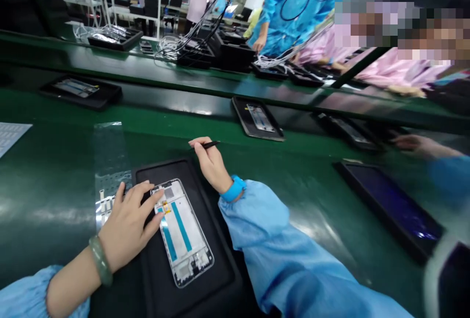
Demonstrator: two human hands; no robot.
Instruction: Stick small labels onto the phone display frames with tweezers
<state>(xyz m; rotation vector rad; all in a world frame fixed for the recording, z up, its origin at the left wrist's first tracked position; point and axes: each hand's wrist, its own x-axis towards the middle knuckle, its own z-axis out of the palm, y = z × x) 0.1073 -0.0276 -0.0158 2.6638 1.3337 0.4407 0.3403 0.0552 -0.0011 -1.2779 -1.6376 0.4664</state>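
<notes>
A phone frame with a silvery back and two blue strips lies in a black tray in front of me. My left hand rests over its upper left edge, fingers spread, the index finger and thumb touching the frame near a small yellow-orange flex piece. Beyond the tray's top right corner is my right hand, closed round a slim black pen-like tool; its exact kind is unclear. Partly under my left hand, a clear plastic sheet carries small pale parts.
Across the green bench are more black trays with phone frames: one at far left, one ahead. A larger tray lies right, near a co-worker's blurred hand. Behind the ledge, cables hang and people stand.
</notes>
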